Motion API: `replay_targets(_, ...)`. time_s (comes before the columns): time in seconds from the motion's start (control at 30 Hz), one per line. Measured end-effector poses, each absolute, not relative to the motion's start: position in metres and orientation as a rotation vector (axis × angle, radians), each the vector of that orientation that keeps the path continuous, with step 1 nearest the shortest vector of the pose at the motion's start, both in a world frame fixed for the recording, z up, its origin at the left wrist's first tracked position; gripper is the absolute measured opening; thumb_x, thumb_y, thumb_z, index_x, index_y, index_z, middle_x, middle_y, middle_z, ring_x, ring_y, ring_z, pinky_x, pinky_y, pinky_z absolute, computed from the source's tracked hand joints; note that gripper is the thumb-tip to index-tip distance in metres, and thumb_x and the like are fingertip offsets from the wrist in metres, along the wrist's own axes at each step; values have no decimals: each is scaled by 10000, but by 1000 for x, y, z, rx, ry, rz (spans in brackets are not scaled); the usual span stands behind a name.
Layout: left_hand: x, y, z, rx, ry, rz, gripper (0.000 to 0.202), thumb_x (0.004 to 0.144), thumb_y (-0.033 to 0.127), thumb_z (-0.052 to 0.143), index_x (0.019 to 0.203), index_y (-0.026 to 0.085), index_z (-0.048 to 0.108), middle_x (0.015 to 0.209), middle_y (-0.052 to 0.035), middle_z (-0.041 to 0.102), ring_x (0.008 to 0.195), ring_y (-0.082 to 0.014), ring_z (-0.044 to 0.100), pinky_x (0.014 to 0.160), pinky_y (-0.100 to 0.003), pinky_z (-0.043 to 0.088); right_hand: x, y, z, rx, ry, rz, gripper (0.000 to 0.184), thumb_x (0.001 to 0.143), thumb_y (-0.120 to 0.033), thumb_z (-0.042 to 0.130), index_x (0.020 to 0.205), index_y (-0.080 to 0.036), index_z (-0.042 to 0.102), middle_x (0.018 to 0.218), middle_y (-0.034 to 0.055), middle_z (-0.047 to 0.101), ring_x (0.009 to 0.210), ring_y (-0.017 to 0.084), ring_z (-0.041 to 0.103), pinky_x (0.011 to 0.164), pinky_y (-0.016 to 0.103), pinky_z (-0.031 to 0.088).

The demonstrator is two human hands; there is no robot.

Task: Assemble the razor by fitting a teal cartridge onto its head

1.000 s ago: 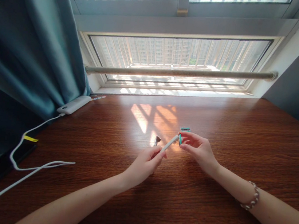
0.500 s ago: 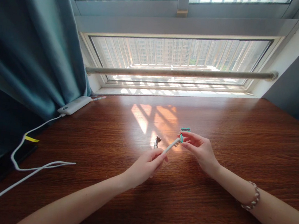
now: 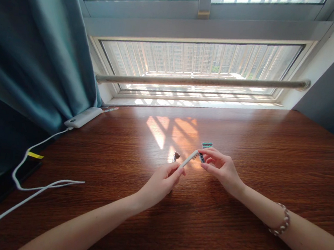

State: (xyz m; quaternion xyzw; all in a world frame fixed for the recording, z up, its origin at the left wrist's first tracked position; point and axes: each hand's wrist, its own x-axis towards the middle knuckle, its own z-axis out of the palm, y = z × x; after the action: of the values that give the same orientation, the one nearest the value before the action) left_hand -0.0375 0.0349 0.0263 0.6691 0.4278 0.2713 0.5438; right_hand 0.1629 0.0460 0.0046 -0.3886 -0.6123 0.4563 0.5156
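My left hand point(image 3: 161, 181) is closed round the lower end of a thin white brush point(image 3: 189, 159), whose bristled tip points up and right. My right hand point(image 3: 219, 167) pinches a small teal razor cartridge point(image 3: 201, 157) right at the brush tip. A second teal cartridge point(image 3: 207, 145) lies on the wooden table point(image 3: 233, 232) just beyond my right fingers. A small metal piece point(image 3: 175, 156) stands on the table beside the brush, left of it.
A white power bank point(image 3: 82, 116) lies at the table's left rear with a white cable point(image 3: 42, 184) trailing toward me. A teal curtain point(image 3: 24, 61) hangs on the left. A window with a horizontal rail point(image 3: 203, 80) runs along the far edge.
The brush tip has shifted slightly against the cartridge, and my right fingers turned the cartridge a little. Both hands stay in nearly the same place.
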Motion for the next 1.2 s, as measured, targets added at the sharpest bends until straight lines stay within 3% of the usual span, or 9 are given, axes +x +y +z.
replay_targets(0.27,-38,37,25,1658,1050,600,311,837,414,376,788,141,518,494,58,351,458,-70,344,452,-194,274,164,45,3,-1023,-1464,1076,320,673,-303,669,965,-189,606,804,33,571,672,125,513,641,273,432)
replay_targets(0.67,-38,35,25,1665,1068,640,295,835,399,398,776,141,527,515,49,378,485,-69,359,465,-197,284,164,47,1,-1019,-1380,1125,274,663,-307,675,907,-193,625,796,21,603,641,115,524,612,250,426)
replay_targets(0.93,-35,31,30,1052,808,615,225,813,388,468,831,163,481,459,93,240,375,-32,140,356,-179,90,158,37,6,-993,-1588,896,332,656,-295,694,960,-199,604,853,34,614,713,139,533,685,281,438)
replay_targets(1.2,-33,23,30,847,671,519,178,765,321,560,792,152,511,432,98,213,367,-19,110,353,-170,62,146,18,11,-825,-1833,790,446,698,-232,666,1120,-223,521,997,45,607,833,155,558,761,291,449)
